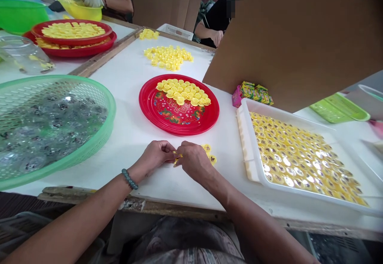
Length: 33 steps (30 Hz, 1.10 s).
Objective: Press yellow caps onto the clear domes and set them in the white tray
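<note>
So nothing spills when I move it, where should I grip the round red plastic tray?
Probably the bare rim of the tray, left and right, coming from your side: the small round yellow plastic pieces bunch on its far half.

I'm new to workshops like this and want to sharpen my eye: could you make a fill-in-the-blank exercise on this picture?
The left hand and right hand meet at a small piece coloured ____.
The grey-green beaded bracelet is worn just behind the ____ hand.
The round tray just beyond both hands is coloured ____.
The big white bin stands to the ____ of that tray.

Missing words: yellow; left; red; right.
</note>
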Available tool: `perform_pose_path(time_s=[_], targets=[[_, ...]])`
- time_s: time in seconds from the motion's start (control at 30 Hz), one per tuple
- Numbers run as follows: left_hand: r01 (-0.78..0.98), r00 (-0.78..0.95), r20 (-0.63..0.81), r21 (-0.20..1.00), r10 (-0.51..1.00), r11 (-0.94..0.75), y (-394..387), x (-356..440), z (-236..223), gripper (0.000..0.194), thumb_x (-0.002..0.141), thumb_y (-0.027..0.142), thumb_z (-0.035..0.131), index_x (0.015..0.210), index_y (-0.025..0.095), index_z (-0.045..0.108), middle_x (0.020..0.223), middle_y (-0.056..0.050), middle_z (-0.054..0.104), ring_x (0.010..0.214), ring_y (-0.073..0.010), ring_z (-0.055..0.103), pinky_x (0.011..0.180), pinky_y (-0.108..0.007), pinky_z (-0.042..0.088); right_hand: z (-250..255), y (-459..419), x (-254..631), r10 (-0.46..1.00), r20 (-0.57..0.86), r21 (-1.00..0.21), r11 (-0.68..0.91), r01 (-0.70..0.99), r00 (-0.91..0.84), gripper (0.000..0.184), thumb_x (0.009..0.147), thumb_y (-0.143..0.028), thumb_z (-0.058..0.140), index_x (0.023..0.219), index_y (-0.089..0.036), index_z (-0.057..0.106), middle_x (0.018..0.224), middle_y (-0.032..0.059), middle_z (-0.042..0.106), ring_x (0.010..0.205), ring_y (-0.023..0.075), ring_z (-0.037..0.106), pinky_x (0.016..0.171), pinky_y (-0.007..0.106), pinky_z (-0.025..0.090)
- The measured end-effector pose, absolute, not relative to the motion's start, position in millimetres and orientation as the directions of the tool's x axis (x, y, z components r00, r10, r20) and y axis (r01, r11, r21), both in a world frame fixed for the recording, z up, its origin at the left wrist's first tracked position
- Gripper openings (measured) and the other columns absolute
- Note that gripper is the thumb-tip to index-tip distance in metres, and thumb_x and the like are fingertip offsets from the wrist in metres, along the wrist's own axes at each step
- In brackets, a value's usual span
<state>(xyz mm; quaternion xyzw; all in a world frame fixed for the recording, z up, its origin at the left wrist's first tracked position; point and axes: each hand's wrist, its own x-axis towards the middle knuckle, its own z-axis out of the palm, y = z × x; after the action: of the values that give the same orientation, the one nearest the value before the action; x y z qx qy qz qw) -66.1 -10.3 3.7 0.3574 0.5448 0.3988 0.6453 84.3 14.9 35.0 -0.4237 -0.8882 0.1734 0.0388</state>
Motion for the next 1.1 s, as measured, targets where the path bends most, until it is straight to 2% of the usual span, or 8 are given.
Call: perform_pose_path(time_s=[0.27,0.4,0.53,0.7,0.8,0.87,0.9,1.1], targets=[[-0.058,0.074,-0.446,0.891,0.892,0.451,-6.4,-64.3,7.4,0.033,0.05,0.034,0.082,0.063,0.013,0.06,0.059,0.0,0.06,0.057,-0.0141,0.059,0.06,-0.028,0.05,38.6,11.0,81.6,0.768,-0.103,-0.284,0.587,0.758,-0.632,0.007,0.079,-0.018,0.064,0.074,-0.015,0.068,0.075,0.0039,0.061,0.067,0.0142,0.057,0.057,0.024,0.037],[0.079,0.033,-0.387,0.92,0.921,0.384,-12.7,-54.1,4.7,0.029,0.057,0.037,0.075,0.068,0.014,0.061,0.06,-0.002,0.062,0.057,-0.0156,0.059,0.056,-0.026,0.047,36.8,-1.8,89.6,0.765,-0.046,-0.181,0.626,0.758,-0.643,0.01,0.081,-0.013,0.057,0.078,-0.016,0.066,0.079,0.0052,0.061,0.073,0.0175,0.055,0.06,0.026,0.039],[0.26,0.121,-0.307,0.927,0.944,0.268,-17.6,-33.9,5.1,0.025,0.066,0.036,0.064,0.081,0.015,0.063,0.065,-0.003,0.065,0.06,-0.017,0.06,0.055,-0.025,0.045,27.4,-22.7,118.0,0.792,0.028,-0.145,0.607,0.781,-0.61,0.009,0.084,-0.013,0.052,0.082,-0.015,0.061,0.082,0.0062,0.058,0.078,0.0193,0.051,0.072,0.03,0.041],[0.665,0.271,-0.101,0.739,0.957,-0.11,-8.3,-15.9,17.9,0.047,0.071,0.029,0.051,0.117,0.02,0.053,0.105,-0.006,0.064,0.065,-0.0158,0.061,0.063,-0.028,0.049,30.7,-45.3,155.4,0.878,0.093,-0.161,0.479,0.863,-0.47,0.016,0.083,-0.028,0.058,0.093,-0.015,0.056,0.101,0.0104,0.052,0.095,0.0233,0.046,0.08,0.036,0.042],[0.731,0.453,0.105,0.525,0.885,-0.436,17.0,-12.3,3.2,0.062,0.068,0.021,0.046,0.129,0.023,0.046,0.132,-0.007,0.05,0.105,-0.0238,0.058,0.088,-0.035,0.047,35.7,-42.2,167.9,0.885,0.126,-0.148,0.464,0.873,-0.449,0.03,0.079,-0.034,0.06,0.104,-0.019,0.052,0.115,0.0104,0.047,0.098,0.024,0.044,0.077,0.037,0.044],[0.652,0.635,0.163,0.41,0.755,-0.637,37.7,-8.5,-15.9,0.059,0.065,0.02,0.047,0.123,0.024,0.054,0.133,-0.004,0.051,0.125,-0.0274,0.042,0.103,-0.042,0.037,35.9,-35.2,175.0,0.864,0.129,-0.12,0.5,0.858,-0.486,0.028,0.079,-0.036,0.058,0.102,-0.021,0.053,0.114,0.009,0.048,0.094,0.023,0.045,0.073,0.036,0.045],[0.635,0.675,0.156,0.376,0.721,-0.675,46.5,-6.4,-25.6,0.055,0.066,0.02,0.047,0.12,0.025,0.057,0.131,-0.003,0.053,0.125,-0.0273,0.042,0.103,-0.043,0.037,35.0,-32.0,178.5,0.855,0.129,-0.106,0.516,0.85,-0.503,0.024,0.08,-0.035,0.056,0.1,-0.021,0.054,0.111,0.0086,0.049,0.091,0.0223,0.046,0.072,0.035,0.045],[0.582,0.645,0.305,0.398,0.701,-0.709,63.0,1.5,-48.0,0.038,0.069,0.033,0.052,0.104,0.031,0.067,0.112,-0.001,0.066,0.104,-0.0266,0.06,0.086,-0.036,0.053,17.9,-20.6,193.4,0.855,0.132,-0.1,0.515,0.852,-0.501,0.028,0.078,-0.041,0.055,0.103,-0.028,0.056,0.1,0.0055,0.052,0.083,0.0225,0.049,0.067,0.034,0.046]])
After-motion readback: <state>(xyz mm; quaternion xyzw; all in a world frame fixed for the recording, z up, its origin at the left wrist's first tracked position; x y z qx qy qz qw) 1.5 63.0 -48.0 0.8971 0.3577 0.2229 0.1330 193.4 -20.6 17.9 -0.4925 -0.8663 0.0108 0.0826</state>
